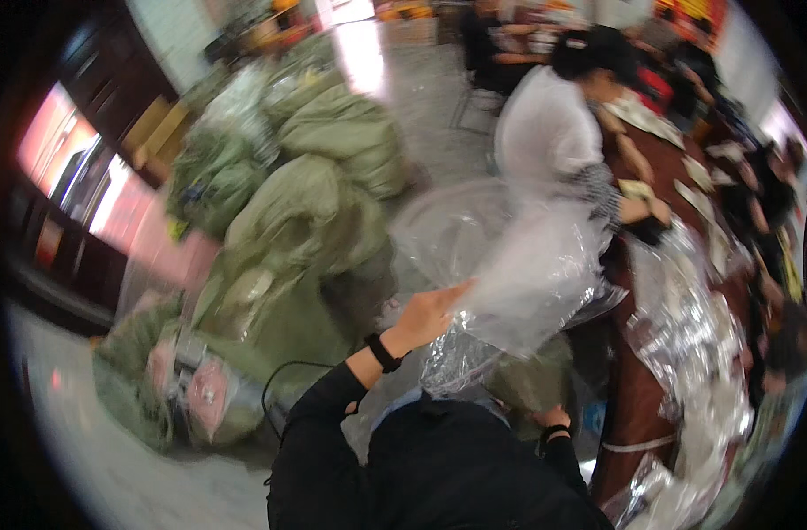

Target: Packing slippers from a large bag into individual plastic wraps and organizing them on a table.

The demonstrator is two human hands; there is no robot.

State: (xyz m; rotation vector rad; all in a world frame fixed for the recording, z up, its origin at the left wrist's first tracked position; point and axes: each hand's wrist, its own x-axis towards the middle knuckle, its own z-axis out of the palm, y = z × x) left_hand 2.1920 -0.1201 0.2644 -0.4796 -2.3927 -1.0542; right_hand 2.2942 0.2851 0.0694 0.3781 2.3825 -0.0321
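My left hand (425, 318) is raised in front of me, its fingers closed on the edge of a large clear plastic bag (536, 283). The bag spreads out to the right, puffed and blurred by motion. Low on the right, my right hand (553, 417) grips the edge of a green sack (531, 375). Its fingertips are partly hidden against the sack. Black bands circle both wrists.
Big green sacks (306, 212) fill the floor at left. A smaller sack (138, 380) holds pink and clear packages (209, 393). A long brown table (637, 397) at right carries clear plastic packages (686, 327). A person in white (545, 124) works there, others beyond.
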